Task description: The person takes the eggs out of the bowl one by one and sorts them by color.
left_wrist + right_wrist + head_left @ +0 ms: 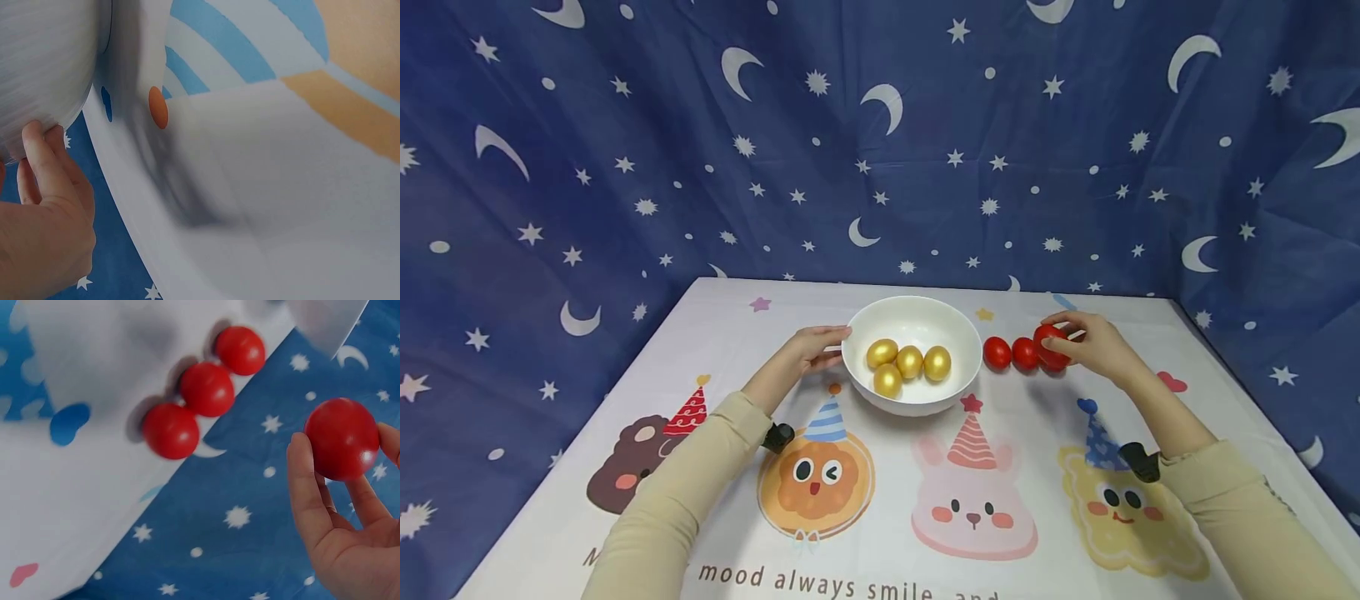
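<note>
A white bowl (917, 407) stands at the middle of the table with several gold eggs (909, 362) inside. My left hand (814, 346) rests its fingertips against the bowl's outer left side, and the left wrist view shows those fingers (44, 156) on the wall. Right of the bowl, three red eggs (172, 431) sit in a slanting row on the cloth. My right hand (1093, 340) pinches another red egg (342, 439) between thumb and fingers, raised over the row's right end. In the head view it partly hides the rightmost egg.
A white tablecloth (730, 483) with printed cartoon animals and lettering covers the table. Behind the table's back edge hangs a dark blue curtain (925, 233) with white moons and stars. The leftmost red egg lies close to the bowl's right side.
</note>
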Tool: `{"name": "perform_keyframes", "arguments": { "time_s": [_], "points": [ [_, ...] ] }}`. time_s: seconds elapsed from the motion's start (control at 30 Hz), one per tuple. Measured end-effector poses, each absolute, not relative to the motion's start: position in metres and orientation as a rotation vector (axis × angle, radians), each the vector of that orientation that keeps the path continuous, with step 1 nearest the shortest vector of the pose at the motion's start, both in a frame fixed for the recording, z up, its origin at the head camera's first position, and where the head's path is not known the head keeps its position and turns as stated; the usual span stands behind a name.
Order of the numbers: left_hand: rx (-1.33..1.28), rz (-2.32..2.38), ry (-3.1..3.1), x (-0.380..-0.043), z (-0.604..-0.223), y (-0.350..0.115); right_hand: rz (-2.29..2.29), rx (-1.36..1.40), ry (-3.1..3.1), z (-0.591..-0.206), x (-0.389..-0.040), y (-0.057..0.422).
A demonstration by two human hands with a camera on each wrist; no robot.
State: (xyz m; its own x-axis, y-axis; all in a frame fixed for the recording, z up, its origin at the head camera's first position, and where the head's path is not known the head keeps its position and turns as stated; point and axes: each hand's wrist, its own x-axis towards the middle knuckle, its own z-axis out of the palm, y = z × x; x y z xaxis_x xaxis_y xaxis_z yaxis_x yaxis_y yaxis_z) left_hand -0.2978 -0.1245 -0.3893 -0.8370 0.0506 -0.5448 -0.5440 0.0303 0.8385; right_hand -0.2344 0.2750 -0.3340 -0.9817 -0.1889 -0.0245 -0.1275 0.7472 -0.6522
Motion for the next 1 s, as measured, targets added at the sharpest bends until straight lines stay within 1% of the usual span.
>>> {"name": "perform_keyframes", "arguments": {
  "time_s": [0.4, 0.73, 1.0],
  "points": [
    [-0.490, 1.872, 1.886, -0.299, -0.388, -0.124, -0.983, -0.048, 2.846, -0.339, -0.259, 0.304],
    [-0.470, 1.897, 1.875, -0.298, -0.393, -0.123, -1.011, 0.057, 2.818, -0.356, -0.268, 0.330],
    [-0.488, 1.915, 1.852, -0.296, -0.390, -0.125, -1.010, 0.118, 2.770, -0.367, -0.276, 0.338]
  ]
}}
